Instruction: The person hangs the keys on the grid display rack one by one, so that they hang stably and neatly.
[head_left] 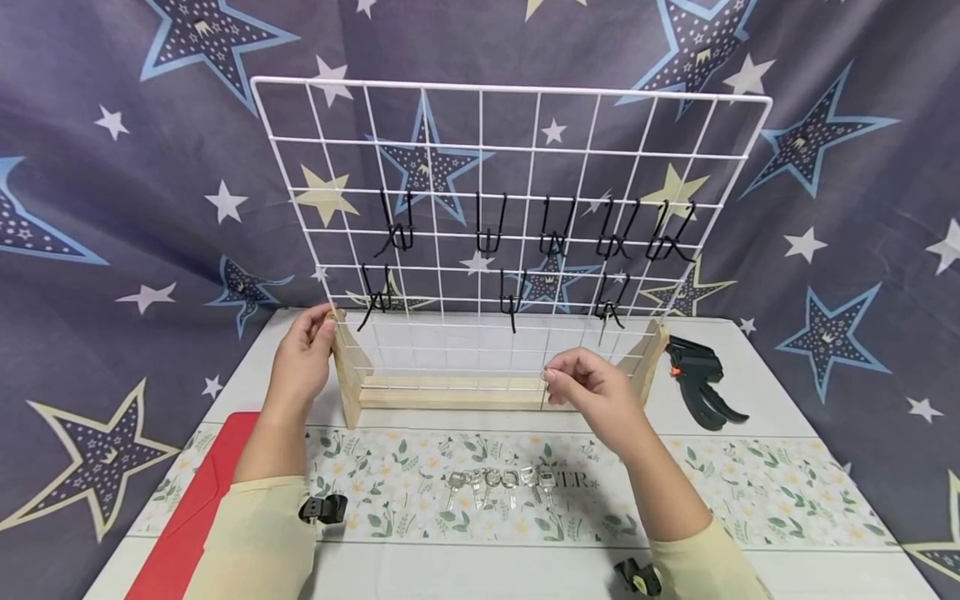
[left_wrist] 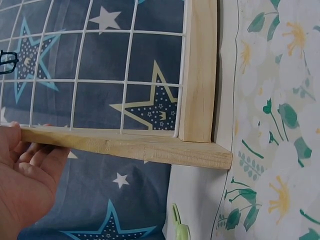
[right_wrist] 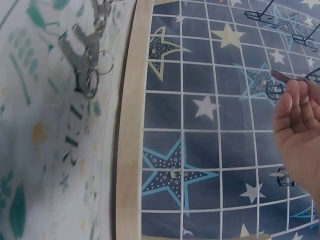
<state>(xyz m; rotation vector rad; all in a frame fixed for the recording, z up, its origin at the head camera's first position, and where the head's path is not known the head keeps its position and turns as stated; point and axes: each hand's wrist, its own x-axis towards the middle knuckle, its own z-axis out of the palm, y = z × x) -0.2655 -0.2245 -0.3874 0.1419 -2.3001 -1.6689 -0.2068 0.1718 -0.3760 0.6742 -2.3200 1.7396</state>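
Note:
A white wire grid [head_left: 480, 152] leans upright in a wooden stand [head_left: 435, 393]. My left hand [head_left: 300, 354] holds the top of the stand's left side piece [left_wrist: 145, 150], thumb and fingers around the wood. In front of the grid, my right hand [head_left: 596, 396] pinches a thin metal key [right_wrist: 281, 76], seen nearly edge-on and partly hidden by the fingers. Black hooks [head_left: 490, 223] hang on the grid in two rows. Below the lower right hook [head_left: 611, 302] hangs a key [head_left: 602, 333]. Several silver keys with rings [head_left: 510, 479] lie on the table before the stand.
A black clamp-like tool [head_left: 701, 379] lies right of the stand. A red folder or envelope [head_left: 198, 492] is under the left forearm. A floral runner [head_left: 405, 467] crosses the white table. Star-patterned cloth [head_left: 862, 333] hangs behind. A green clip-like object [left_wrist: 180, 227] shows in the left wrist view.

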